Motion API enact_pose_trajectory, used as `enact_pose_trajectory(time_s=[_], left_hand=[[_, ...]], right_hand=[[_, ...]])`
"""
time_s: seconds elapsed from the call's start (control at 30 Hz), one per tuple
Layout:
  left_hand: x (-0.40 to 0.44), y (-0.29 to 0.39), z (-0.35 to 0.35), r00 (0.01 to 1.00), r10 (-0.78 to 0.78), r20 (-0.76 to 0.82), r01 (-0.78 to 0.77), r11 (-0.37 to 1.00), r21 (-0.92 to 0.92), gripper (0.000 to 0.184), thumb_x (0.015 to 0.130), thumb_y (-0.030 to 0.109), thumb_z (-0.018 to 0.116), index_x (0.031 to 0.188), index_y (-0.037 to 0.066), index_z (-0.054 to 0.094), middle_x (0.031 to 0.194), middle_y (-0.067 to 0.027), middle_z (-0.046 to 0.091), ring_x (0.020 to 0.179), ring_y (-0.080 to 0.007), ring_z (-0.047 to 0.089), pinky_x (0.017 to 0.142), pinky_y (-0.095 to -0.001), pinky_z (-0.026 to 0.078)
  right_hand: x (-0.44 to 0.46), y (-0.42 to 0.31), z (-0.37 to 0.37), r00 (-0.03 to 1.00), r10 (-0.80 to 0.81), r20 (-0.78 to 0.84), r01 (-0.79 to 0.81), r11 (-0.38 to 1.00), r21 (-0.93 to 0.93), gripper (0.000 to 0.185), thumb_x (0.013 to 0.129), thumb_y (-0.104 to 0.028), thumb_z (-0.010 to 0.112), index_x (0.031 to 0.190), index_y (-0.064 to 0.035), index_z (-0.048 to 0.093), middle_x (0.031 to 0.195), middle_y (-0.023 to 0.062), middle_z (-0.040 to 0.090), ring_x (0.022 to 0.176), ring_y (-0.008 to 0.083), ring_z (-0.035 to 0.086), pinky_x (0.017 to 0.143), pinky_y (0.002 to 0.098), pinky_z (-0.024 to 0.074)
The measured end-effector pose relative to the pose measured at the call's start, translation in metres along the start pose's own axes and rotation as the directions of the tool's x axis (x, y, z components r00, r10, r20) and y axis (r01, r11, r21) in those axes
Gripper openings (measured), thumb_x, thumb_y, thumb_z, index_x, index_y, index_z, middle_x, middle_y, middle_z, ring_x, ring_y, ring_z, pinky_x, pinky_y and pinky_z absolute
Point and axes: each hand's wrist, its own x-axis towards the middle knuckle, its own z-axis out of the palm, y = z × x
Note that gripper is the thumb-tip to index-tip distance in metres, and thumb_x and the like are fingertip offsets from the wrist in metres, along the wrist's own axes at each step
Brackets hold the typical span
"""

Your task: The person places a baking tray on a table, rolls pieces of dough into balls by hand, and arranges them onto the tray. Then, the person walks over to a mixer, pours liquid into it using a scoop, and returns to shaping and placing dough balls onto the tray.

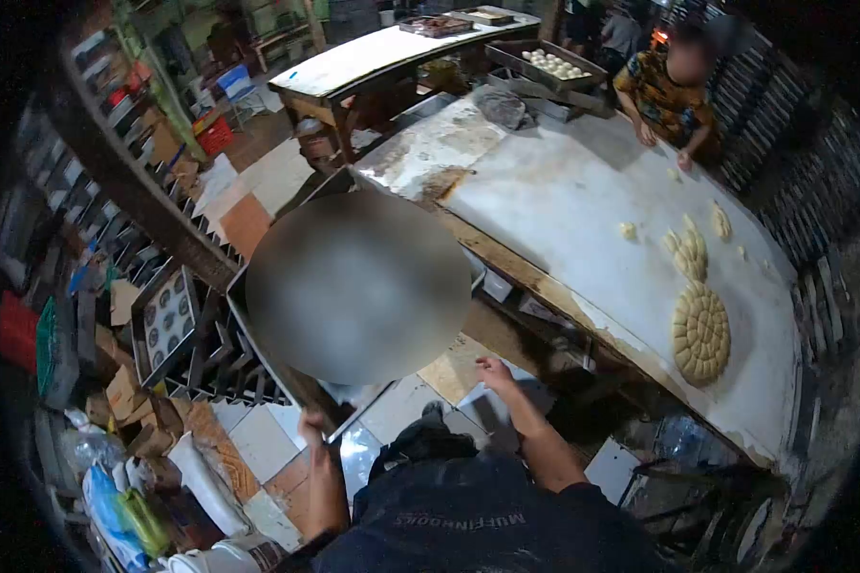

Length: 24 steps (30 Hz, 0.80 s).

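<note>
My left hand (312,428) is closed at the near corner of a large, dark-rimmed tray (275,355). A blurred oval hides most of the tray's inside. My right hand (493,373) is off the tray, over the floor between it and the long table, with fingers partly spread and nothing visible in them. On the white-topped table (564,205) to the right lies a round cluster of dough pieces (700,334). Beyond it are dough strips (687,250) and a smaller dough lump (628,231).
A person (674,100) stands at the table's far side, hands over its edge. A tray of dough balls (556,65) sits at the back. Left are a rack with a muffin tray (169,320), a post (143,172), sacks (205,487) and a bucket (225,557).
</note>
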Motion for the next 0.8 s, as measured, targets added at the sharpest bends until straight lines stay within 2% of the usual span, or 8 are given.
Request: enact_pose_trajectory(time_s=[0.17,0.23,0.3,0.43,0.57,0.6,0.63,0.8], left_hand=[[0.134,-0.035,0.072,0.958,0.222,0.18,-0.285,0.785,0.55,0.024,0.085,0.015,0.046,0.06,0.011,0.044,0.058,-0.001,0.046,0.05,-0.0125,0.043,0.048,-0.0246,0.033],[0.162,-0.052,0.14,0.994,0.062,0.086,-0.085,0.952,0.294,0.02,0.077,0.008,0.045,0.057,0.011,0.041,0.059,0.0007,0.042,0.056,-0.0111,0.04,0.055,-0.0272,0.032],[0.206,-0.088,0.17,0.995,-0.094,-0.023,0.096,0.989,0.108,0.017,0.073,0.009,0.052,0.06,0.012,0.042,0.063,0.0007,0.045,0.062,-0.0113,0.042,0.059,-0.0287,0.033],[0.27,-0.132,0.224,0.987,0.126,0.097,-0.146,0.963,0.227,0.007,0.077,0.004,0.049,0.072,0.008,0.045,0.063,-0.0029,0.048,0.058,-0.0125,0.044,0.058,-0.0268,0.034],[0.305,-0.156,0.273,0.997,0.076,0.015,-0.078,0.978,0.193,0.018,0.071,0.001,0.051,0.088,0.005,0.05,0.068,-0.0009,0.047,0.06,-0.011,0.045,0.057,-0.0255,0.035],[0.314,-0.162,0.28,0.996,0.087,-0.02,-0.08,0.967,0.243,0.028,0.07,0.001,0.052,0.098,0.003,0.049,0.073,-0.0005,0.047,0.062,-0.0115,0.045,0.059,-0.0258,0.037],[0.321,-0.167,0.285,0.996,0.085,-0.032,-0.074,0.967,0.244,0.028,0.07,0.001,0.052,0.098,0.003,0.049,0.073,-0.0005,0.047,0.062,-0.0115,0.045,0.059,-0.0258,0.037],[0.35,-0.182,0.314,0.994,-0.049,-0.102,0.095,0.85,0.518,0.047,0.071,0.008,0.056,0.116,0.0,0.044,0.086,-0.0076,0.051,0.074,-0.0171,0.049,0.071,-0.0314,0.041]], right_hand=[[-0.009,0.06,-0.092,0.987,-0.003,-0.159,0.056,0.943,0.328,0.031,0.085,-0.03,0.064,0.11,-0.0108,0.063,0.099,0.0031,0.064,0.077,0.0127,0.062,0.059,0.0332,0.0512],[-0.026,0.055,-0.13,0.914,0.122,-0.387,-0.047,0.979,0.198,0.036,0.086,-0.034,0.062,0.113,-0.0098,0.061,0.103,0.0048,0.064,0.083,0.0162,0.061,0.067,0.0393,0.0502],[-0.054,0.049,-0.159,0.852,0.376,-0.365,0.088,0.584,0.807,0.049,0.086,-0.046,0.056,0.12,-0.0102,0.053,0.112,0.0104,0.057,0.086,0.0272,0.058,0.075,0.0465,0.0468],[-0.081,0.038,-0.194,0.726,0.463,-0.508,0.559,0.031,0.828,0.067,0.082,-0.06,0.047,0.124,-0.0078,0.045,0.115,0.0137,0.05,0.105,0.0328,0.047,0.101,0.0578,0.0249],[-0.073,0.065,-0.223,0.646,0.434,-0.628,0.728,-0.1,0.679,0.084,0.081,-0.065,0.044,0.141,-0.0067,0.031,0.144,0.0144,0.031,0.134,0.0338,0.026,0.11,0.0545,0.0108],[-0.084,-0.027,-0.216,0.468,0.694,-0.547,0.77,-0.016,0.638,0.085,0.082,-0.065,0.042,0.143,-0.008,0.028,0.148,0.0144,0.027,0.136,0.0334,0.022,0.11,0.0543,0.0144],[-0.073,0.04,-0.23,0.279,0.75,-0.599,0.823,0.135,0.552,0.079,0.082,-0.063,0.045,0.139,-0.01,0.035,0.143,0.0133,0.034,0.129,0.0335,0.033,0.105,0.0528,0.0266],[-0.106,0.003,-0.249,0.189,0.827,-0.529,0.816,0.168,0.553,0.071,0.082,-0.064,0.045,0.129,-0.0101,0.048,0.129,0.01,0.046,0.107,0.0276,0.048,0.091,0.0448,0.0374]])
